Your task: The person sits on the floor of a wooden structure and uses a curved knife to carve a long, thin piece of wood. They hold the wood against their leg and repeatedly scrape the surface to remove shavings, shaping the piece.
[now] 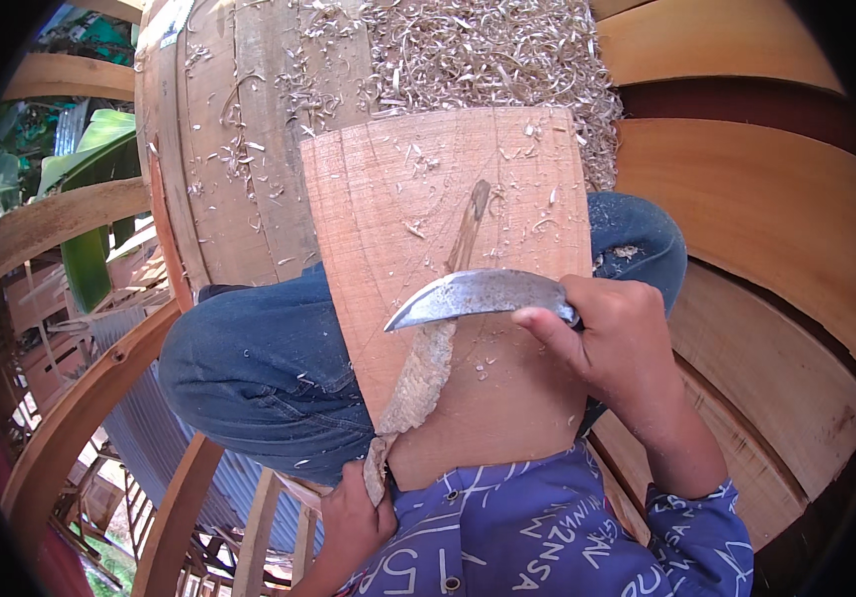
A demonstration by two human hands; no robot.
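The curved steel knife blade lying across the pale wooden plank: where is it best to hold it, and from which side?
Probably by the handle end, from the person's right, as the right hand does. The curved steel knife blade tapers to a sharp point on the left over the pale wooden plank, so that side is unsafe.

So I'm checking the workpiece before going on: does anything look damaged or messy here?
A dark gouge runs down the middle of the wooden board, and a rough strip peels away below the curved blade. Loose shavings lie piled beyond the board's far edge. The right hand holds the blade; the left hand holds the strip's end.
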